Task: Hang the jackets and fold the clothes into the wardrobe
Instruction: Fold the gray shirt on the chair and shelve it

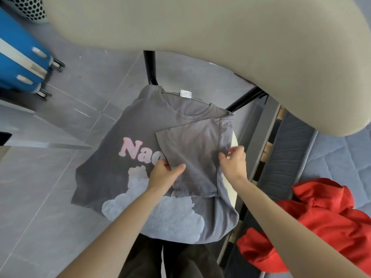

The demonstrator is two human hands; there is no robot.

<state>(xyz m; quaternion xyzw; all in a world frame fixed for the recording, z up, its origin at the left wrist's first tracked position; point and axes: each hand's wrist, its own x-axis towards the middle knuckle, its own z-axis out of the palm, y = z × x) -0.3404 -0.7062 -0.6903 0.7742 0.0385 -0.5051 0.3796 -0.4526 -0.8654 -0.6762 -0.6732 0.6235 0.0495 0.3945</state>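
A grey T-shirt point(140, 127) with pink lettering and a pale cloud print lies spread face up over a small round white stool point(234, 141). Its right side and sleeve are folded inward across the chest. My left hand point(163, 173) presses on the lower left edge of that folded flap, fingers pinching the cloth. On the fold's right edge, my right hand point(233, 161) pinches the cloth between thumb and fingers. A red garment point(313, 223) lies crumpled on the bed at the right.
A large beige curved chair back point(220, 27) fills the top of the view, with black legs point(150, 67) under it. A blue suitcase point(20, 63) stands at the left on the grey tiled floor. A blue quilted mattress point(341, 157) and its grey frame run along the right.
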